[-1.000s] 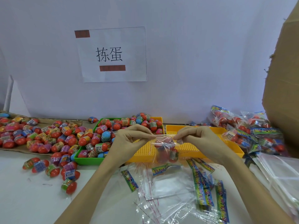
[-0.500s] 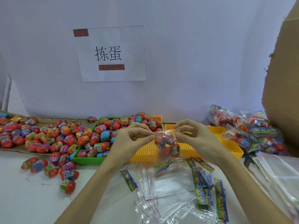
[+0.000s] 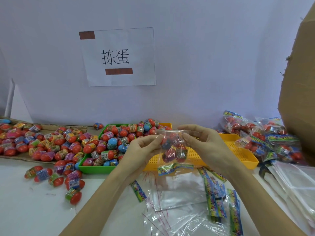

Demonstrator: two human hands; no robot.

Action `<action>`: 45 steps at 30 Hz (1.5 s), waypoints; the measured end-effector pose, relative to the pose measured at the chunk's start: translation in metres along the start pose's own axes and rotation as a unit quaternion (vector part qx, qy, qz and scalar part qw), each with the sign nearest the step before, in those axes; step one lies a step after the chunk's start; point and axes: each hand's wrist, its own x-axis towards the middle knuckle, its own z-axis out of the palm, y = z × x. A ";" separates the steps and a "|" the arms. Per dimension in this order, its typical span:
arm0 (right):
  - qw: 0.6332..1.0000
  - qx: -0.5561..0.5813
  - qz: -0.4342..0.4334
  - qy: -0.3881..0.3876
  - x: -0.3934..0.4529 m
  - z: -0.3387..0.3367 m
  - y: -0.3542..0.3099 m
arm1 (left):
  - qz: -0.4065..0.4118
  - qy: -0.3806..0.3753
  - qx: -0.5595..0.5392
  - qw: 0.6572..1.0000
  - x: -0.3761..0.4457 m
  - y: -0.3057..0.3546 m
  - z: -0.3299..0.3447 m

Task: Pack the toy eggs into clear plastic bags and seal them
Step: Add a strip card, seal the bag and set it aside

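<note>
A clear plastic bag (image 3: 173, 149) filled with several toy eggs hangs in the air between my hands, above the yellow tray (image 3: 238, 150). A colourful printed card sits at the bag's lower end. My left hand (image 3: 143, 150) pinches the bag's upper left edge. On the other side, my right hand (image 3: 202, 145) pinches the top right, with its fingers curled over the bag's mouth. Loose toy eggs (image 3: 56, 145) with red halves and printed wraps lie heaped at the left. More of them fill the green tray (image 3: 95, 168).
Packed bags of eggs (image 3: 260, 138) pile up at the right, below a brown cardboard box (image 3: 300, 92). Empty clear bags (image 3: 179, 198) and printed card strips (image 3: 213, 200) lie on the white table in front. A paper sign (image 3: 119, 57) hangs on the wall.
Both hands have lifted the filled bag slightly and turned it. The right hand has shifted from the stretched top edge to curling over the bag's mouth.
</note>
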 end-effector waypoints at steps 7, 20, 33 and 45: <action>0.999 0.029 0.039 0.012 -0.001 0.005 -0.003 | 0.019 0.046 -0.061 0.997 0.001 0.004 0.006; 0.965 0.240 0.107 0.013 0.000 0.005 -0.007 | -0.022 0.027 -0.097 0.995 -0.003 0.011 0.009; 0.970 0.202 0.136 0.008 -0.003 0.001 -0.010 | 0.344 -0.057 0.391 0.852 -0.004 0.003 -0.002; 0.996 0.023 0.091 0.002 -0.005 0.014 -0.009 | 0.055 0.153 0.137 0.977 0.007 -0.003 -0.003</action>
